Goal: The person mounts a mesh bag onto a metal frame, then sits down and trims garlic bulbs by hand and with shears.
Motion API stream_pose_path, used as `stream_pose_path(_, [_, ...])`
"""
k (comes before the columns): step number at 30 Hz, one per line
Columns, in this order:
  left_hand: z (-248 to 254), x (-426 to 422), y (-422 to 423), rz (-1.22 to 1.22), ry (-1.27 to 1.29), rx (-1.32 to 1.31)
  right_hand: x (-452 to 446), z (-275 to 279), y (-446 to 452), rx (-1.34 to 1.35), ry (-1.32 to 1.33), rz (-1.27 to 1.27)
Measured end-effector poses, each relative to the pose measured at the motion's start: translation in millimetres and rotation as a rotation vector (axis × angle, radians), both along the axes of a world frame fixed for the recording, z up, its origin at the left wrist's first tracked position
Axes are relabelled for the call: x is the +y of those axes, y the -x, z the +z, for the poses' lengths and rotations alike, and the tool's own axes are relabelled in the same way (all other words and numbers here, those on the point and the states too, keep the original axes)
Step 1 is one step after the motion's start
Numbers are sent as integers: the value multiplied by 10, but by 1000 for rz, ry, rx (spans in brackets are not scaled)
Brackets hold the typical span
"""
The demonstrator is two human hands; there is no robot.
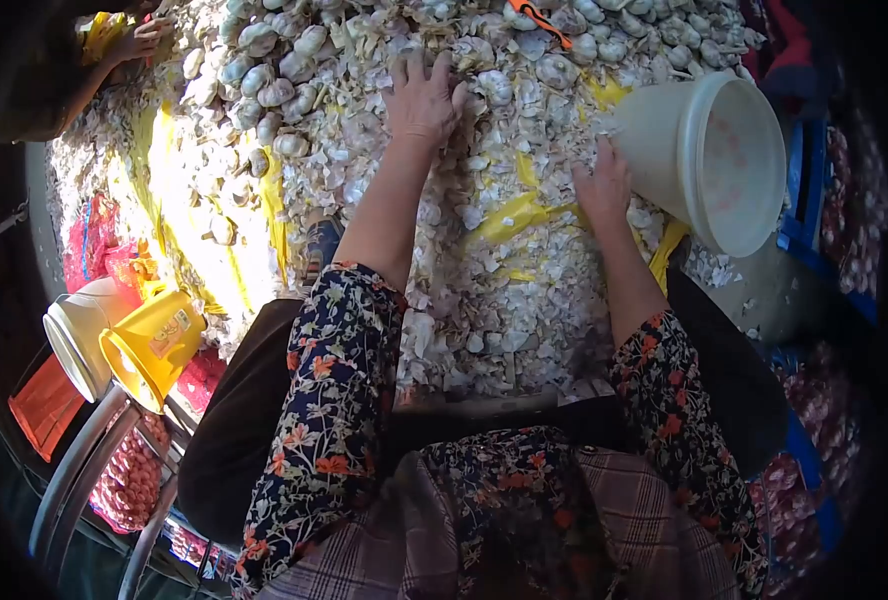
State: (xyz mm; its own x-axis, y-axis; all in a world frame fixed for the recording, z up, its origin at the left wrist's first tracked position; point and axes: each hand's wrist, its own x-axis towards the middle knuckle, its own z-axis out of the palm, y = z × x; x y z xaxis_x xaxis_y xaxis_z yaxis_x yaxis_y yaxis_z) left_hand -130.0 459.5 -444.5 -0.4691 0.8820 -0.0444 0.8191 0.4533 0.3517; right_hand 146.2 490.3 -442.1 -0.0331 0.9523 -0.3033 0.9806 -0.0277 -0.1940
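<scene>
Open room is left over papery skins (pixel 509 310) between the forearms (pixel 389 210). By the white bucket (pixel 652 135) at the right edge, the right hand (pixel 604 188) is half-curled, its grip unclear; beyond, the left hand (pixel 425 108) is spread below heaped garlic bulbs (pixel 276 92).

L grip (bare hand) (pixel 427 108) on garlic skins (pixel 354 170), top ctr; R grip (pixel 605 188) by tipped white bucket (pixel 654 140), upper R; yellow bucket (pixel 169 340) lower L.

A grey surface (pixel 764 290) carries garlic bulbs (pixel 274 92) and skins (pixel 514 340) (thickly strewn).
</scene>
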Motion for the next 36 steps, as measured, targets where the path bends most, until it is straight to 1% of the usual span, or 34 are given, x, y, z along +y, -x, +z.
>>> stream_pose_path(1, [-52,40,-108,-22,26,125,-129,-92,-1,-37,3,0])
stream_pose_path(2, [-88,-35,-208,-16,32,113,-309,-170,14,-29,4,-14])
stream_pose_path(4, [-81,-402,-386,7,135,-167,-765,-239,200,24,-21,2])
stream_pose_path(5, [-157,-702,-454,-95,84,-135,-1024,-208,335,63,-42,29])
stream_pose_path(6, [-275,-1030,-509,-182,84,-107,-1273,-133,476,122,6,59])
stream_pose_path(7, [-278,-1377,-553,-212,133,-152,-1528,-48,597,179,60,88])
stream_pose_path(8, [-215,-1725,-589,-240,183,-199,-1812,-46,676,213,184,164])
stream_pose_path(9, [-103,-2038,-625,-253,319,-151,-2073,-34,729,247,307,238])
stream_pose_path(10, [16,-2328,-646,-267,451,-103,-2269,61,780,254,318,236])
stream_pose_path(11, [88,-2649,-651,-275,599,-141,-2424,173,822,247,467,297])
stream_pose_path(12, [160,-2887,-638,-278,747,-181,-2523,265,808,239,616,361])
stream_pose_path(13, [243,-3004,-595,-272,753,-181,-2541,368,783,241,622,365])
stream_pose_path(15, [342,-3178,-486,-417,1070,-268,-2440,506,797,217,828,491])
stream_pose_path(16, [234,-3264,-425,-351,985,-277,-2335,533,825,191,866,426])
stream_pose_path(17, [79,-3305,-314,-350,1078,-430,-2243,548,818,190,868,443])
stream_pose_path(19, [244,-3146,-328,-512,1195,-437,-2080,557,728,132,696,451])
stream_pose_path(20, [340,-3030,-301,-531,1314,-588,-2071,500,689,135,687,474])
stream_pose_path(21, [737,-2829,-336,-520,1183,-526,-2095,370,664,141,717,412])
stream_pose_path(22, [1274,-2645,-368,-435,1050,-458,-2099,263,654,146,751,355])
stream_pose_path(23, [1835,-2448,-404,-350,913,-394,-2111,211,653,148,749,392])
stream_pose_path(24, [2203,-2553,-385,-291,503,-364,-2140,161,641,221,745,346])
stream_pose_path(25, [2911,-2565,-383,-213,119,-314,-2152,100,621,291,742,297])
stream_pose_path(26, [3537,-2605,-470,11,-43,-312,-2131,20,583,308,631,314])
stream_pose_path(28, [4018,-3328,-329,615,-787,92,-1996,-10,495,337,409,259])
stream_pose_path(29, [4178,-3821,-69,715,-1091,205,-1910,-5,423,268,350,221])
stream_pose_path(30, [4107,-4152,136,802,-1144,195,-1819,0,382,203,284,181])
stream_pose_path(31, [3884,-4430,260,893,-1202,194,-1798,58,340,127,271,146])
stream_pose_path(32, [3389,-4401,253,928,-1029,131,-1779,117,293,51,262,109])
stream_pose_path(33, [2802,-4352,230,1003,-790,-83,-1827,127,172,12,273,89])
stream_pose_path(34, [2184,-4360,184,882,-462,-239,-1922,126,59,-1,285,69])
stream_pose_path(35, [1612,-4236,66,753,-349,-364,-1990,168,6,-6,295,50])
stream_pose_path(36, [1252,-4050,-31,452,-247,-362,-2081,156,-183,10,305,30])
